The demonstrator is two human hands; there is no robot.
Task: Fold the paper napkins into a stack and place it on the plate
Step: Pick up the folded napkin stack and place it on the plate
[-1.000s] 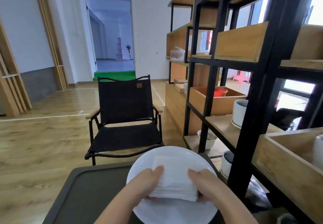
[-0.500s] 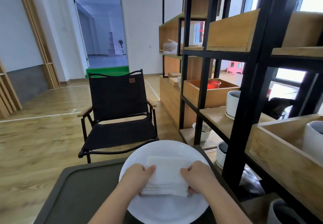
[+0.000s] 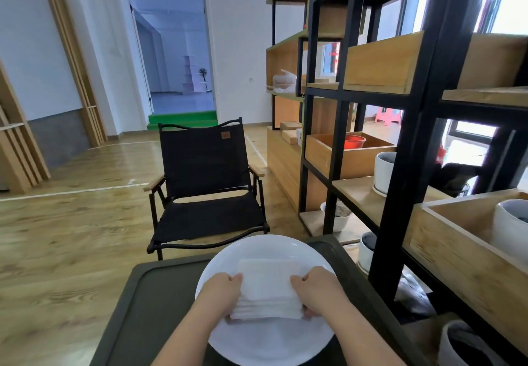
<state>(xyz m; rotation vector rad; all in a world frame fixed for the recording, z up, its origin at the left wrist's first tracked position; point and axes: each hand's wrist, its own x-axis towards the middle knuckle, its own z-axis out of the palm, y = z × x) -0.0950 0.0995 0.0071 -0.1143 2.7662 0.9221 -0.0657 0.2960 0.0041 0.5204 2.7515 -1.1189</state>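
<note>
**Two hands setting a napkin stack on a white plate**

A person's left hand (image 3: 221, 291) and right hand (image 3: 315, 288) are gripping a stack of folded white paper napkins (image 3: 267, 288) from its left and right sides, fingers curled around the edges and thumbs on top. The stack is sitting over the middle of a round white plate (image 3: 257, 342), which is resting on a dark table (image 3: 151, 308) near the viewer. Whether the stack is fully resting on the plate cannot be told. The napkins are likely light, soft and easily fanned apart, so holding both side edges and pressing the layers together is probably keeping them aligned. A black folding chair (image 3: 205, 182) is standing beyond the table, and wooden shelving (image 3: 400, 142) is rising on the right.
</note>
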